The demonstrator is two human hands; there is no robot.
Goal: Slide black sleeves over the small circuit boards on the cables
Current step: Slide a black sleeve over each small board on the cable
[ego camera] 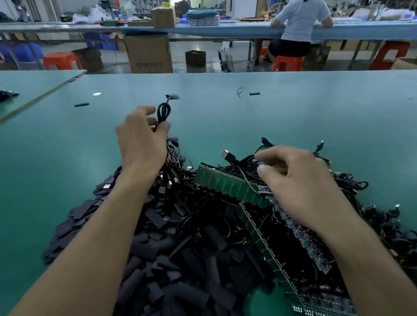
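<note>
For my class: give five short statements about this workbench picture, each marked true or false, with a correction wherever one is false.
1. The left hand grips a looped black cable. True.
2. The right hand lies flat on bare table. False: its fingers are curled over the tangle of cables; what they hold is unclear.
3. The heap of black sleeves lies beside and under the left forearm. True.
4. The green board strip stands upright in a cardboard box. False: it lies on the tangle of cables, beside the right hand.
5. A person sits at the far bench. True.
</note>
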